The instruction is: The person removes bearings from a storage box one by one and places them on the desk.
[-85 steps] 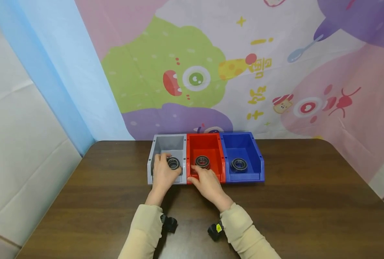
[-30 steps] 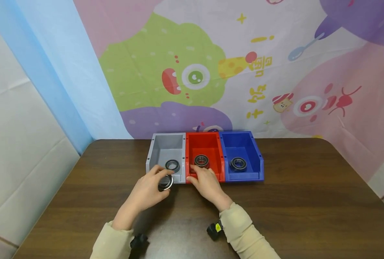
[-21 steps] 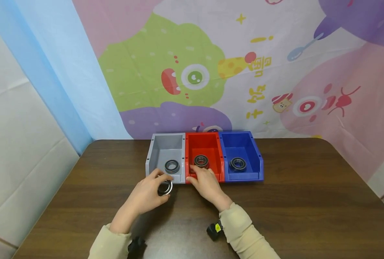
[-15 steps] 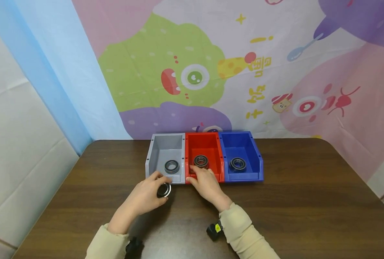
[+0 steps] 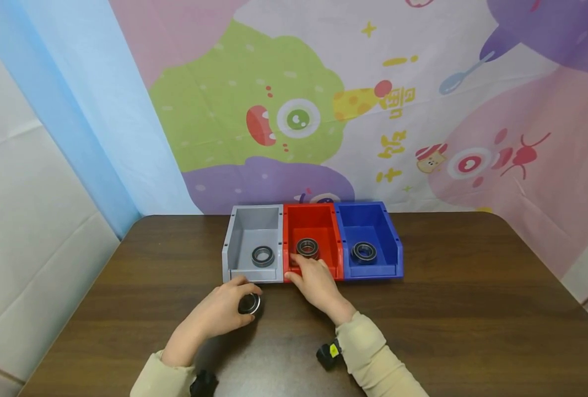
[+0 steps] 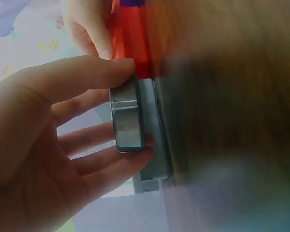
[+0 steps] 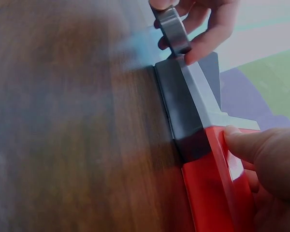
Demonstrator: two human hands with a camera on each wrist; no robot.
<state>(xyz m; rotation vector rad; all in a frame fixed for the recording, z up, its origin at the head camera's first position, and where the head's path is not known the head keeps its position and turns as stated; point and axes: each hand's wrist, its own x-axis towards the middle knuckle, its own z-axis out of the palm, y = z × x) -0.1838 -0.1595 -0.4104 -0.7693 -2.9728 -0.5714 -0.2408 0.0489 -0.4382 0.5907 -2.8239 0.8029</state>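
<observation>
My left hand (image 5: 221, 310) pinches a ball bearing (image 6: 127, 121) between thumb and fingers, above the table just in front of the grey bin (image 5: 228, 242). In the left wrist view the bearing stands edge-on, its shiny outer ring facing the camera. Another bearing (image 5: 263, 264) lies inside the grey bin. At the front left corner of the red bin (image 5: 311, 216), my right hand (image 5: 319, 284) grips the rim; its thumb (image 7: 241, 144) lies on the edge and the other fingers are partly hidden behind. Behind that hand sits a bearing (image 5: 298, 248) in the red bin.
The blue bin (image 5: 395, 242) adjoins the red one on the right and has a bearing (image 5: 355, 253) in it. All three bins stand side by side at the far side of the brown table (image 5: 452, 309), against a printed cloth (image 5: 254, 66).
The left hand has come out of the grey bin with a bearing and moved back toward the person, lower left of the bin. The right hand has stayed at the red bin.
</observation>
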